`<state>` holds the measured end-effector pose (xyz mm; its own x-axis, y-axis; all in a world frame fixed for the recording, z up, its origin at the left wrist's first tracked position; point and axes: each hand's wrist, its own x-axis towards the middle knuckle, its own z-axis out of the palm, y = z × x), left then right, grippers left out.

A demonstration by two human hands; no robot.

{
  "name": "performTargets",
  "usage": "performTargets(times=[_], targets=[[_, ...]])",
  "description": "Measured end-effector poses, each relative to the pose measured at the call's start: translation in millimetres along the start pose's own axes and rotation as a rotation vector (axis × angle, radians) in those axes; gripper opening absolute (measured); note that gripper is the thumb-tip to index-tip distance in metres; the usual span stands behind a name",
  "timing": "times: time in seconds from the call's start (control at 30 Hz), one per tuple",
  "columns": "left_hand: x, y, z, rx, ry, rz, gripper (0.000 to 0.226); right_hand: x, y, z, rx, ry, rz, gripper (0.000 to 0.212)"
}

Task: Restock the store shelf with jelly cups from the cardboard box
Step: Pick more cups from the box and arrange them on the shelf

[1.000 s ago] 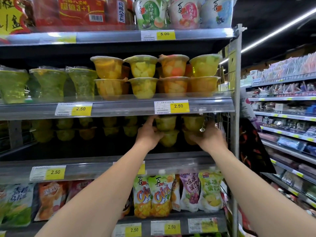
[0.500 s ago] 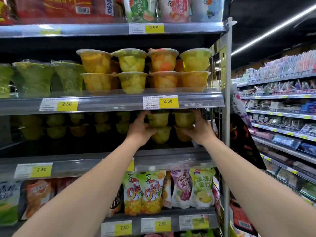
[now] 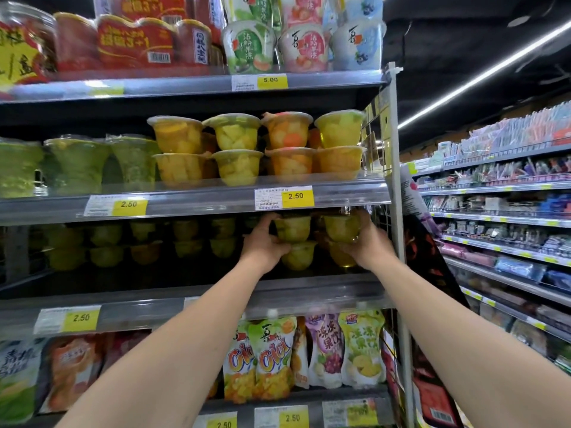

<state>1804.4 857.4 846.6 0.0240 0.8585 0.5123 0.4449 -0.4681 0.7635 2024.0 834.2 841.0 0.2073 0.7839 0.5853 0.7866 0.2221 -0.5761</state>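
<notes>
Here both arms reach up into the dim middle shelf [image 3: 197,291] at its right end. The left hand [image 3: 265,242] curls its fingers [image 3: 269,218] round the side of a greenish jelly cup [image 3: 293,228] sitting on top of another cup [image 3: 298,256]. The right hand [image 3: 366,244] wraps a second upper cup [image 3: 341,228] beside it, which is also stacked on a lower yellow cup [image 3: 340,254] (the shade hides how firmly either is gripped). More cups [image 3: 145,242] stand in two tiers further left on this shelf. Above, brighter fruit cups [image 3: 238,149] are stacked two high behind a 2.50 price tag [image 3: 295,196]. Below hang pouches [image 3: 268,356].
</notes>
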Motion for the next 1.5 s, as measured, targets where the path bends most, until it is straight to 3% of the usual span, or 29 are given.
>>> performTargets(times=[0.33,0.6,0.7,0.8,0.87,1.1,1.5], targets=[[2.5,8.2,17.8,-0.028,-0.052,0.019,0.071,-2.7,1.5,-3.1,0.041,-0.054,0.012,0.104],[-11.1,15.1,6.0,0.005,-0.050,0.008,0.079,-25.6,-5.8,-6.9,-0.142,0.016,0.039,0.117],[-25.9,16.5,-4.9,0.006,-0.033,0.059,0.074,-41.5,-13.1,-6.1,-0.188,0.028,0.099,0.107],[-47.8,19.7,-20.1,0.027,-0.030,0.102,0.068,-67.0,-29.4,-6.1,-0.206,0.118,0.072,0.082],[-65.6,19.5,-30.5,0.028,-0.030,0.131,0.061,-87.4,-41.9,-3.6,-0.218,0.115,0.033,0.077],[-157.8,-26.5,-65.2,0.040,-0.099,0.127,0.050,-184.5,-70.7,31.6,-0.146,-0.038,-0.030,0.074],[-338.6,-167.4,-56.4,0.110,-0.387,-0.447,0.056,-362.9,-16.9,135.5,-0.190,-0.688,0.150,0.079]])
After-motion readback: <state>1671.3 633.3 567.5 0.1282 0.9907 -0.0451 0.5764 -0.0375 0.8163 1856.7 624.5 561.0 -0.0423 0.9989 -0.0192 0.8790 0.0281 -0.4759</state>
